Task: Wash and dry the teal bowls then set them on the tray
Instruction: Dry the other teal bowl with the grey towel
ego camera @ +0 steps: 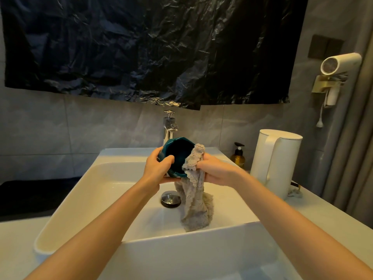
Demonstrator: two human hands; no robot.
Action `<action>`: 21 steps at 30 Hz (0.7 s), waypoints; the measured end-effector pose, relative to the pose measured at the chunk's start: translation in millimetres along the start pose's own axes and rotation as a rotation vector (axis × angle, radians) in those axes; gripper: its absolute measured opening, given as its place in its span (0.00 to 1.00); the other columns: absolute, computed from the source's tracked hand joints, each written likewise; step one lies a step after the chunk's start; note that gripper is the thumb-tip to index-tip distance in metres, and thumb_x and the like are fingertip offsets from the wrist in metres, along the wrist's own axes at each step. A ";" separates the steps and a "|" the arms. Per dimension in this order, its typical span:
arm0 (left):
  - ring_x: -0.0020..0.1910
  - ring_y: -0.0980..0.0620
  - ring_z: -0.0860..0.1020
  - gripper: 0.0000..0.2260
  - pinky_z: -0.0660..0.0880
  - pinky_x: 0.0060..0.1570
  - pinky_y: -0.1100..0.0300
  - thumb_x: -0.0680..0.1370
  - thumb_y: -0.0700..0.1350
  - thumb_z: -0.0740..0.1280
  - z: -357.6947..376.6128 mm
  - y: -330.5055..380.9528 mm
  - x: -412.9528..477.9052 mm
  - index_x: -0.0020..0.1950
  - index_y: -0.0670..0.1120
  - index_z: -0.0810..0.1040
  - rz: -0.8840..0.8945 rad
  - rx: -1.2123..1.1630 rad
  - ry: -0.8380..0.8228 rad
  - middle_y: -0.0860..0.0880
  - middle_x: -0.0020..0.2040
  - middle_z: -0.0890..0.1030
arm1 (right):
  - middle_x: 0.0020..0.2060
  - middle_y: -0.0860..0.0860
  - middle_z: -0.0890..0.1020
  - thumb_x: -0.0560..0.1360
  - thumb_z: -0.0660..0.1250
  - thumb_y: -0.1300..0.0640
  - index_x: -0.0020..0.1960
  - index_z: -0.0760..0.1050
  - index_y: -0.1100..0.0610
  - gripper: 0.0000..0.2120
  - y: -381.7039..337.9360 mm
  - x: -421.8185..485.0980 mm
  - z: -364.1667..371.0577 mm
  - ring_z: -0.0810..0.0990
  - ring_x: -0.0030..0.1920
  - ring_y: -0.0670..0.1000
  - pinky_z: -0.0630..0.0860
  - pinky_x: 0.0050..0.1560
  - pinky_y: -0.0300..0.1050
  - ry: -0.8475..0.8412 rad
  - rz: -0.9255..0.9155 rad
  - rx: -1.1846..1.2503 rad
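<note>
Teal bowl (178, 153) gripped tilted in your left hand (156, 170), so the towel (196, 199) bunched in your right hand (214, 170) reaches inside.

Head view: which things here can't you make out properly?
Head view:
Bowl underside: hidden by the left hand.
Bowl's right rim: under the cloth the right hand holds.
Faucet spout: behind the bowl, so any flow is unseen.
Bottle label: too small to read.
Dark flat thing at left: too dim, cut by the edge.

Faucet (169, 126) close behind bowl (177, 151); kettle (275, 164), soap bottle (238, 157) crowd right counter (314, 211); cloth (196, 209) hangs into basin (101, 184); basin left half open.
</note>
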State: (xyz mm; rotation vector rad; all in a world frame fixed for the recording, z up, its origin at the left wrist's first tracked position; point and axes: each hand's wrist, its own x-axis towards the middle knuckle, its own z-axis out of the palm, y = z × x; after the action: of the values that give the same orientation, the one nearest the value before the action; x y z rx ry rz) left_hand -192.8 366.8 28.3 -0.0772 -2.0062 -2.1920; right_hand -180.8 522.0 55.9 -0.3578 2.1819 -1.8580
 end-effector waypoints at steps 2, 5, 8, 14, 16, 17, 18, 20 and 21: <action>0.58 0.42 0.74 0.11 0.82 0.37 0.49 0.78 0.37 0.61 0.0 1.8 0.1 0.58 0.49 0.71 -0.052 -0.066 -0.010 0.46 0.58 0.73 | 0.54 0.51 0.79 0.80 0.59 0.65 0.62 0.69 0.56 0.12 -8.7 -8.0 -13.2 0.78 0.57 0.51 0.76 0.58 0.46 -0.076 0.000 0.039; 0.56 0.42 0.74 0.10 0.81 0.37 0.49 0.78 0.37 0.61 0.1 3.8 0.2 0.57 0.49 0.70 -0.079 -0.113 0.021 0.46 0.57 0.72 | 0.51 0.51 0.81 0.80 0.60 0.63 0.59 0.74 0.56 0.10 -14.9 -16.4 -26.6 0.80 0.52 0.49 0.78 0.53 0.45 0.030 -0.026 -0.017; 0.58 0.41 0.74 0.15 0.81 0.41 0.48 0.78 0.39 0.64 0.1 2.3 2.7 0.64 0.48 0.69 -0.016 -0.073 0.075 0.45 0.62 0.72 | 0.51 0.50 0.81 0.81 0.58 0.60 0.58 0.73 0.53 0.09 -18.2 -25.6 -31.5 0.81 0.51 0.49 0.79 0.52 0.46 0.086 -0.045 -0.099; 0.58 0.45 0.76 0.24 0.82 0.34 0.56 0.73 0.50 0.71 0.9 5.5 -5.0 0.66 0.50 0.66 0.054 -0.159 -0.004 0.47 0.64 0.71 | 0.54 0.48 0.80 0.79 0.63 0.56 0.60 0.72 0.52 0.09 -14.4 -26.7 -3.5 0.80 0.54 0.48 0.80 0.50 0.46 0.049 0.046 -0.215; 0.58 0.45 0.76 0.27 0.81 0.34 0.58 0.72 0.52 0.72 2.6 5.7 -6.7 0.68 0.51 0.65 0.076 -0.143 -0.020 0.47 0.64 0.72 | 0.51 0.49 0.82 0.79 0.63 0.57 0.57 0.74 0.52 0.07 -10.1 -18.0 12.6 0.81 0.50 0.48 0.80 0.46 0.44 0.161 -0.001 -0.129; 0.58 0.45 0.76 0.29 0.81 0.35 0.58 0.71 0.52 0.72 3.5 6.1 -7.5 0.68 0.52 0.64 0.084 -0.129 -0.034 0.47 0.64 0.71 | 0.51 0.51 0.82 0.79 0.62 0.59 0.55 0.74 0.53 0.06 -6.6 -9.5 16.7 0.81 0.49 0.49 0.80 0.46 0.46 0.258 -0.022 -0.087; 0.58 0.46 0.76 0.29 0.81 0.36 0.58 0.72 0.53 0.72 4.4 6.6 -8.7 0.69 0.52 0.63 0.098 -0.110 -0.053 0.47 0.64 0.71 | 0.52 0.54 0.81 0.79 0.61 0.60 0.55 0.73 0.54 0.06 -3.4 -1.6 19.0 0.81 0.49 0.51 0.80 0.47 0.49 0.367 -0.028 -0.060; 0.58 0.48 0.75 0.29 0.81 0.38 0.60 0.72 0.53 0.71 6.3 7.1 -11.3 0.69 0.55 0.61 0.146 -0.051 -0.093 0.50 0.62 0.71 | 0.53 0.57 0.80 0.78 0.59 0.61 0.53 0.72 0.55 0.06 2.9 11.6 17.9 0.80 0.51 0.57 0.80 0.51 0.55 0.577 -0.012 -0.076; 0.59 0.49 0.75 0.29 0.81 0.41 0.59 0.72 0.53 0.70 7.3 6.9 -11.9 0.69 0.56 0.60 0.166 -0.017 -0.112 0.51 0.62 0.70 | 0.52 0.58 0.80 0.78 0.59 0.60 0.52 0.73 0.55 0.06 5.8 15.6 15.6 0.79 0.50 0.58 0.80 0.52 0.55 0.656 -0.017 -0.118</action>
State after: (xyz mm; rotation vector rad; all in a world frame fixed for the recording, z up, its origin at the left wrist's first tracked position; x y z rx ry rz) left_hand -180.6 374.5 33.9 -0.3629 -1.9587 -2.1442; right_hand -190.2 503.1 47.3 0.2615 2.7015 -2.0659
